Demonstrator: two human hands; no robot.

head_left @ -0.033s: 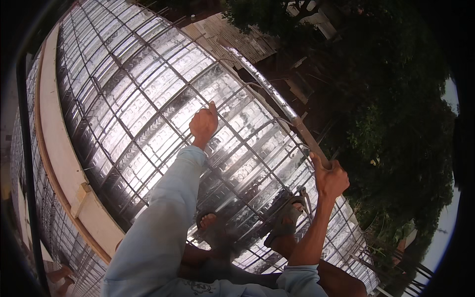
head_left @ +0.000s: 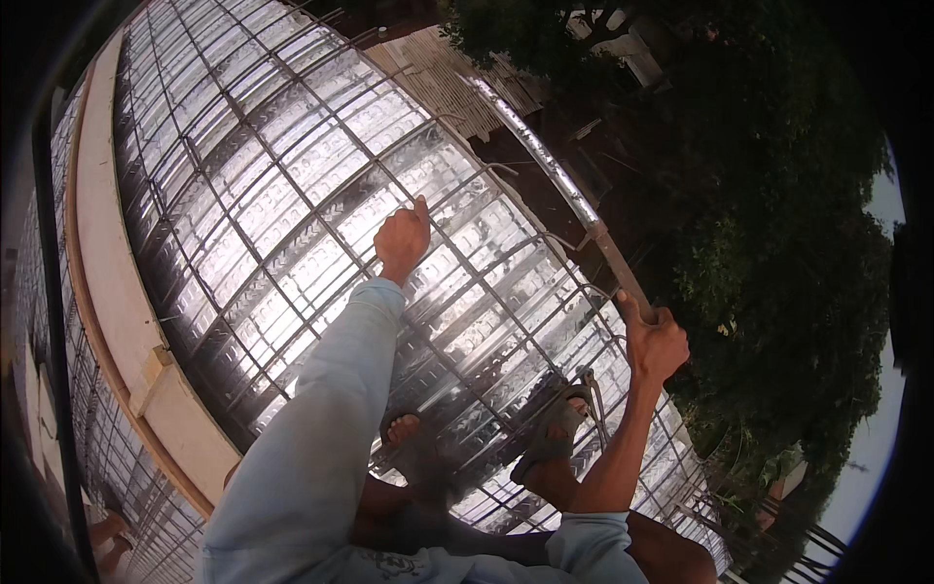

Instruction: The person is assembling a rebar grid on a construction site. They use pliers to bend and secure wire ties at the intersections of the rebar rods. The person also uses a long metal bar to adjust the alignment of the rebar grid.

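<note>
Steel rebar grid (head_left: pixel 292 195) over shiny ribbed decking; left hand (head_left: pixel 403 240) grips a crossing, right hand (head_left: pixel 654 346) clasps an edge bar (head_left: pixel 613 258).

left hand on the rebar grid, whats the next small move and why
Probably pinching the crossing right under it. The left hand rests fingers-down on the grey steel rebar grid over shiny corrugated metal sheets, while the right hand grips the rusty edge bar, steadying the crouch.
</note>
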